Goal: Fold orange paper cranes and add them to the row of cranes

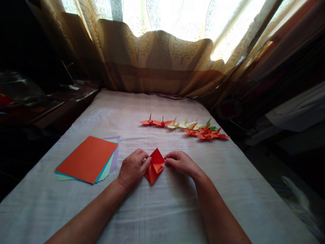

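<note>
Cloth-covered table (162, 210); folded red paper (154, 166) upright-diagonal, tip away.

Both forearms are bare to the near edge, no sleeves showing. The left hand (133, 167) and right hand (181, 163) wear no gloves; rings or watch aren't visible.

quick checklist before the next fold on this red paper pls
1. Left hand on the folded red paper: ok, fingers press its left edge.
2. Right hand on it: ok, fingertips pinch the right edge.
3. Paper flat on the white cloth: cannot tell, one flap looks raised.
4. Creases aligned: cannot tell, too small.
5. Stack of coloured sheets apart from the work: ok, left of the hand.
6. Finished paper cranes out of the way: ok, farther back.
</note>
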Demonstrator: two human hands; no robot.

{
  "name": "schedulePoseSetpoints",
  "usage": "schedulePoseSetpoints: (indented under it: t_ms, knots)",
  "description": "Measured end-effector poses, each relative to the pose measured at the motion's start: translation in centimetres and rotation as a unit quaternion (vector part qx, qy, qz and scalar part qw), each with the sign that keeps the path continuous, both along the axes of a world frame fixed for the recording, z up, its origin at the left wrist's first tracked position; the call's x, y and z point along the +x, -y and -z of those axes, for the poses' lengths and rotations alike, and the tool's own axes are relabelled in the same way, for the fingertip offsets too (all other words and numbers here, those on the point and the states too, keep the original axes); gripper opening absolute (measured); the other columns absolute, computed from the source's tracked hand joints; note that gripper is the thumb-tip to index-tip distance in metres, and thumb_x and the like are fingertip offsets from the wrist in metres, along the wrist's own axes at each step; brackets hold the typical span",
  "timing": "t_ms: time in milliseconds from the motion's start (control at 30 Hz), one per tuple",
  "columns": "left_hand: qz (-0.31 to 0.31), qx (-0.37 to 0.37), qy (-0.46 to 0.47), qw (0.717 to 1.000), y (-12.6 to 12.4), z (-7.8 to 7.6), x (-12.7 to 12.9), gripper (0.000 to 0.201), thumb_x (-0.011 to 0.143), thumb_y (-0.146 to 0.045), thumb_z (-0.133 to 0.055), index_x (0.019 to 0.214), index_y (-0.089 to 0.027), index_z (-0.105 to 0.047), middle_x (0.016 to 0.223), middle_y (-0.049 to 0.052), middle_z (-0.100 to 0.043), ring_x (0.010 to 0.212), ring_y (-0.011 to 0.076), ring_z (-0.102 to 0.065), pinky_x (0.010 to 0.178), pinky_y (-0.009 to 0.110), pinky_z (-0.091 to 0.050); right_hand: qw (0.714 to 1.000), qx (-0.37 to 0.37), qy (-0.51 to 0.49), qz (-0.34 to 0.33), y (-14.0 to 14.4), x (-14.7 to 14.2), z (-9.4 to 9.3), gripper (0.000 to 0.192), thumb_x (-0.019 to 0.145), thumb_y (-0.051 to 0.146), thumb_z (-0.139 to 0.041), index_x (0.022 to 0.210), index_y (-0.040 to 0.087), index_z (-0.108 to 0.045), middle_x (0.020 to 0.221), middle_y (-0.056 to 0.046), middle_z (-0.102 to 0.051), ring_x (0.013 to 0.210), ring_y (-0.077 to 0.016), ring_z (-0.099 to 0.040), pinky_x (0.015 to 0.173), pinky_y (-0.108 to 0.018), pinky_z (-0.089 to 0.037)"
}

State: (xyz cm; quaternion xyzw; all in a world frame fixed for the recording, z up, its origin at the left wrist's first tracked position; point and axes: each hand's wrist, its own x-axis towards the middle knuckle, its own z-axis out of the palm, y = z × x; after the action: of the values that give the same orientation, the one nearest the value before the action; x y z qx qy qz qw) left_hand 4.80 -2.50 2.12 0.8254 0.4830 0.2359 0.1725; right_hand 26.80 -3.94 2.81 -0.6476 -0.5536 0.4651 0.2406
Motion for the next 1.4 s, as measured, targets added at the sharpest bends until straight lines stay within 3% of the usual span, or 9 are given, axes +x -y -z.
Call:
schedulePoseSetpoints:
  t_ms: [367, 533, 667, 767, 900, 1100, 1400]
  knots:
    - [-0.007, 0.015, -0.05, 0.999, 0.1, 0.0, 0.3, 0.023, 0.095, -0.028, -0.053, 0.075, -0.019, -0.063, 0.083, 0.002, -0.062, 0.076, 0.0155, -0.06, 0.068, 0.026, -0.04, 0.997, 0.035, -0.019, -0.071, 0.4, -1.2, 0.1, 0.026, 0.081, 0.031, -0.054, 0.083, 0.015, -0.075, 0.07, 0.0, -0.068, 0.063, -0.0121, -0.055, 0.058, -0.02, -0.04]
    - [-0.001, 0.028, -0.061, 0.998, 0.2, 0.1, 0.2, 0.024, 0.095, -0.029, -0.054, 0.073, -0.019, -0.061, 0.081, 0.002, -0.061, 0.076, 0.0156, -0.058, 0.068, 0.026, -0.039, 0.997, 0.004, -0.028, -0.073, 0.4, -1.5, -0.6, 0.034, 0.09, 0.038, -0.046, 0.081, 0.016, -0.07, 0.063, 0.001, -0.063, 0.054, -0.0105, -0.052, 0.054, -0.021, -0.038]
    - [-0.003, 0.035, -0.065, 0.997, 0.3, 0.1, 0.2, 0.026, 0.094, -0.028, -0.054, 0.071, -0.019, -0.06, 0.078, 0.001, -0.059, 0.072, 0.0151, -0.057, 0.066, 0.026, -0.037, 0.991, 0.048, 0.119, -0.037, 0.7, -2.5, -1.0, 0.022, 0.085, 0.036, -0.058, 0.082, 0.02, -0.072, 0.071, 0.0, -0.07, 0.063, -0.0123, -0.058, 0.059, -0.021, -0.038]
    - [-0.005, 0.031, -0.071, 0.997, 0.4, 0.1, 0.2, 0.028, 0.094, -0.029, -0.053, 0.069, -0.019, -0.059, 0.076, 0.001, -0.059, 0.071, 0.015, -0.056, 0.065, 0.027, -0.037, 0.963, 0.076, 0.258, -0.023, 1.1, -3.8, -1.6, 0.016, 0.082, 0.035, -0.062, 0.08, 0.023, -0.072, 0.08, -0.001, -0.074, 0.071, -0.0146, -0.062, 0.062, -0.023, -0.036]
    - [-0.005, 0.022, -0.079, 0.997, 0.4, 0.0, 0.4, 0.03, 0.094, -0.031, -0.053, 0.067, -0.02, -0.059, 0.075, 0.001, -0.059, 0.072, 0.0153, -0.056, 0.065, 0.027, -0.037, 0.923, 0.091, 0.372, -0.026, 1.6, -4.9, -2.5, 0.021, 0.088, 0.039, -0.056, 0.083, 0.023, -0.07, 0.085, -0.006, -0.074, 0.076, -0.0183, -0.065, 0.061, -0.027, -0.034]
    - [-0.004, 0.017, -0.082, 0.996, 0.5, -0.2, 0.4, 0.029, 0.093, -0.033, -0.056, 0.066, -0.02, -0.059, 0.074, 0.001, -0.058, 0.072, 0.0154, -0.055, 0.065, 0.027, -0.037, 0.914, 0.061, 0.394, -0.074, 2.0, -4.9, -3.0, 0.019, 0.086, 0.039, -0.058, 0.088, 0.023, -0.068, 0.087, -0.008, -0.074, 0.081, -0.0218, -0.067, 0.062, -0.028, -0.034]
    - [0.004, 0.016, -0.075, 0.997, 0.4, -0.2, 0.4, 0.032, 0.093, -0.034, -0.057, 0.064, -0.019, -0.058, 0.072, 0.001, -0.057, 0.071, 0.0152, -0.055, 0.065, 0.027, -0.036, 0.904, 0.047, 0.422, -0.045, 2.0, -5.8, -3.1, 0.021, 0.087, 0.033, -0.051, 0.091, 0.022, -0.069, 0.09, -0.01, -0.074, 0.082, -0.0232, -0.068, 0.065, -0.029, -0.039]
